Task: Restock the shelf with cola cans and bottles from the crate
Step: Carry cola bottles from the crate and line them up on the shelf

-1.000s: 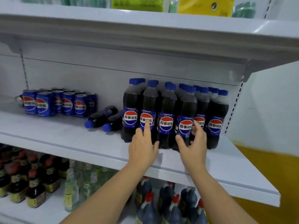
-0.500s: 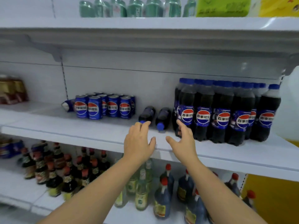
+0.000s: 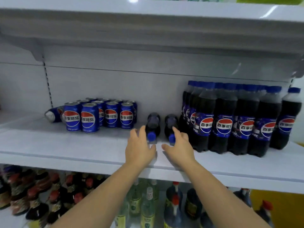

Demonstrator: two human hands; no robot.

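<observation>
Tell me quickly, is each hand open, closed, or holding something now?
Left hand: open, fingers spread by the left lying bottle, no grip.
Right hand: open, by the right lying bottle, no grip.

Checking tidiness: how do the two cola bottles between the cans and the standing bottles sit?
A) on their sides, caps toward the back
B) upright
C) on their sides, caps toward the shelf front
C: the left lying bottle and right lying bottle both point neck-first toward the shelf front.
</observation>
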